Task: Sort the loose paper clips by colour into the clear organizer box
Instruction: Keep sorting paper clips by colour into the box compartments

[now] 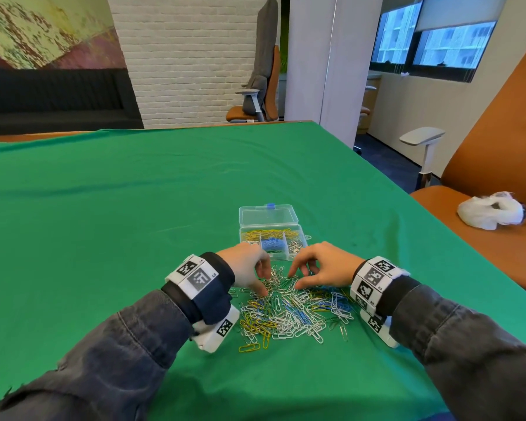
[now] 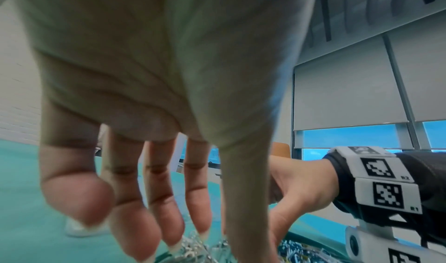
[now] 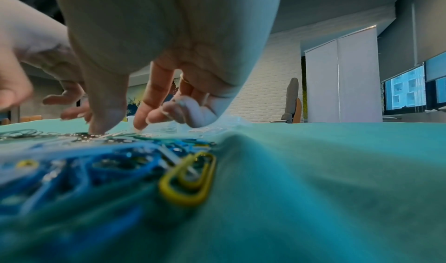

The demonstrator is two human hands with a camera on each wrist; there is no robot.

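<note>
Over on the left, the left hand (image 1: 249, 265) is down at the far left edge of the pile of loose paper clips (image 1: 292, 311), palm down; the left wrist view shows its fingers (image 2: 166, 210) hanging straight and a little spread, tips at the clips and nothing pinched. The pile itself spreads across the green cloth (image 1: 104, 223) between the two wrists: silver, white, yellow, blue and green clips all mixed together. Just beyond the hands, touching distance from the pile, stands the clear organizer box (image 1: 272, 238) with its lid tipped back; yellow clips fill its far row, blue ones the middle compartment, silver ones the right one. On to the right hand (image 1: 322, 265): fingers bent down, thumb tip on the far edge of the pile, index finger close by, but whether a clip is pinched between them cannot be told. Nearest the right wrist camera, a yellow clip (image 3: 190, 179) lies on the cloth beside blue ones.
</note>
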